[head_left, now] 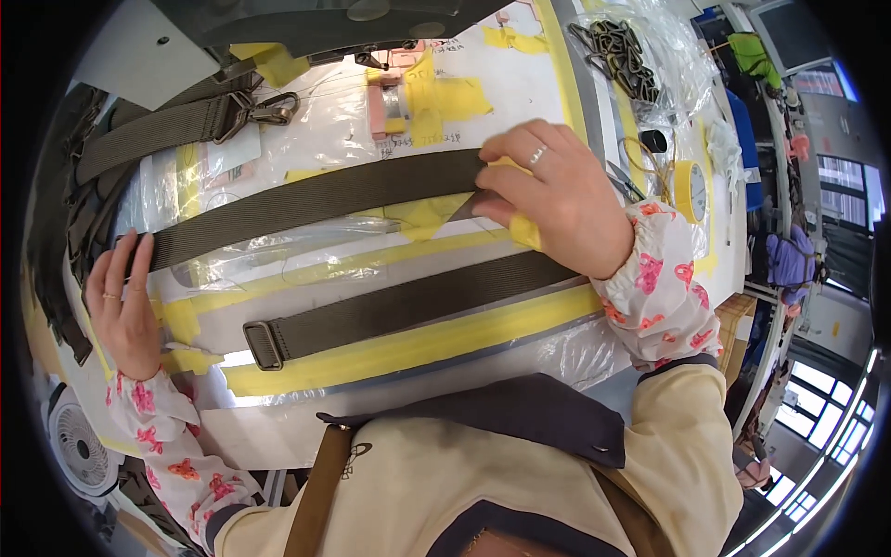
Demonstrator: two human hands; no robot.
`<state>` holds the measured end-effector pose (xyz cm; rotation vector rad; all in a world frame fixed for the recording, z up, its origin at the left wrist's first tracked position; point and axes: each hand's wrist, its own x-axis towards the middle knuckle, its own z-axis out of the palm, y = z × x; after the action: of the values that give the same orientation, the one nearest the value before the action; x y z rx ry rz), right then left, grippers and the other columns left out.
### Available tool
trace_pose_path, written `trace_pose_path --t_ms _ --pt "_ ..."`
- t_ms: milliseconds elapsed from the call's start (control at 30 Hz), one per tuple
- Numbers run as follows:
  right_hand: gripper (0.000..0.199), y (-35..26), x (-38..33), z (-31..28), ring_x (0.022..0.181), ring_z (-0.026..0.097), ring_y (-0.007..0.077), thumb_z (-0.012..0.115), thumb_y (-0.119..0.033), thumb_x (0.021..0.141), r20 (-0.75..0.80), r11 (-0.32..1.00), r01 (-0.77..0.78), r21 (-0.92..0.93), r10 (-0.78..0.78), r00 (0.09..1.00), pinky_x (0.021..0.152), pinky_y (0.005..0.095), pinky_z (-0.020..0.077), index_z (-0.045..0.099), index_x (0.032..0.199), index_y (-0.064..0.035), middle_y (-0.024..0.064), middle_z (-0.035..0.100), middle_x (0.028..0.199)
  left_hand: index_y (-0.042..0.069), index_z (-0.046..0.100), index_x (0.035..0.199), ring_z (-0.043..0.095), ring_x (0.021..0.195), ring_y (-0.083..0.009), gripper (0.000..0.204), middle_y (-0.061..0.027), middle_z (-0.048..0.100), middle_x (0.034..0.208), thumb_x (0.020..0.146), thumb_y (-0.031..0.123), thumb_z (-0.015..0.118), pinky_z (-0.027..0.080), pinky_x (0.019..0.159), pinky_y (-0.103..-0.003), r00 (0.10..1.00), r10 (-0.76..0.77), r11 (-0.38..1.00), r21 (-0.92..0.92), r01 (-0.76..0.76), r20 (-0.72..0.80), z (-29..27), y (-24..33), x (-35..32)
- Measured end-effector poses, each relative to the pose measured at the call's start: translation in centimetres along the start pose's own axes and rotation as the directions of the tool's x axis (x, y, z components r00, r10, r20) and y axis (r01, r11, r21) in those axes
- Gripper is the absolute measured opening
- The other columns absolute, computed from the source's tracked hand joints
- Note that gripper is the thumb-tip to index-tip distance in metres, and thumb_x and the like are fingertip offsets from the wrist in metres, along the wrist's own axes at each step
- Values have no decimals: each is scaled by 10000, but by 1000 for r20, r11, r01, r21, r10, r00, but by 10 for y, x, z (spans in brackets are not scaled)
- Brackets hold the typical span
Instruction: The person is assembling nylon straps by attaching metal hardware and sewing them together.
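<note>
A long dark olive webbing strap [325, 200] stretches between my two hands in a slight arc above the work surface. My right hand [561, 200], with a ring on one finger, pinches the strap's right end. Beneath the strap at that end, a dark pointed flap shows below my fingertips. My left hand [127, 306] has its fingers bent over the strap's left end; its thumb is hidden. Nearer my body lies a second stretch of dark webbing [408, 297], with a rectangular metal buckle [264, 345] at its left end. Its right part passes beneath my right forearm.
A dark machine head [343, 28] overhangs the back. Straps with a metal snap hook [274, 110] are heaped at the back left. Yellow tape [427, 348] and clear plastic cover the table. Metal hardware [617, 60], a tape roll [690, 190] and scissors [626, 183] lie right; a fan [82, 444] stands lower left.
</note>
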<state>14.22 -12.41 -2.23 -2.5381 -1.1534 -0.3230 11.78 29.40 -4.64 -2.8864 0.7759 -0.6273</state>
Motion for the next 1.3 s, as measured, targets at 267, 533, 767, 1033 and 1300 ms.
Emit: trace_pose_path --t_ms 267,533,767,1033,1300 --pt "297 84 -89 -61 534 565 274 626 -348 790 -300 536 -757 -372 703 645 504 341 433 615 753 -54 108 588 604 35 540 1148 455 1111 -294 425 -120 513 1188 725 -4 555 364 914 -382 992 15 986 -169 7 126 -43 36 38" --pt "333 117 -97 -42 610 594 278 605 -391 783 -205 445 -802 -399 809 551 546 355 441 644 774 -60 124 613 661 46 532 1099 499 982 -304 449 -99 533 1072 662 51 639 410 854 -373 977 214 709 -690 -144 16 5 146 120" --pt "166 58 -85 -52 579 520 72 593 -120 833 -63 543 -778 317 830 554 525 203 402 578 883 38 11 540 648 52 536 1068 488 879 -299 427 -103 522 1029 657 115 634 391 769 -400 988 157 659 -745 -105 0 35 150 122" --pt "163 2 -9 -4 738 568 106 602 -51 814 185 354 -489 797 628 756 693 215 447 566 931 58 58 595 809 74 539 965 504 769 -273 345 -90 534 914 625 79 600 418 678 -366 999 44 772 -635 -16 29 30 158 124" --pt "273 1 8 2 756 601 144 622 -85 807 173 182 -366 913 639 750 712 247 490 451 1001 2 146 614 934 172 524 1156 543 725 -214 503 -30 554 888 665 116 624 454 613 -328 992 118 811 -572 -121 -42 10 151 129"
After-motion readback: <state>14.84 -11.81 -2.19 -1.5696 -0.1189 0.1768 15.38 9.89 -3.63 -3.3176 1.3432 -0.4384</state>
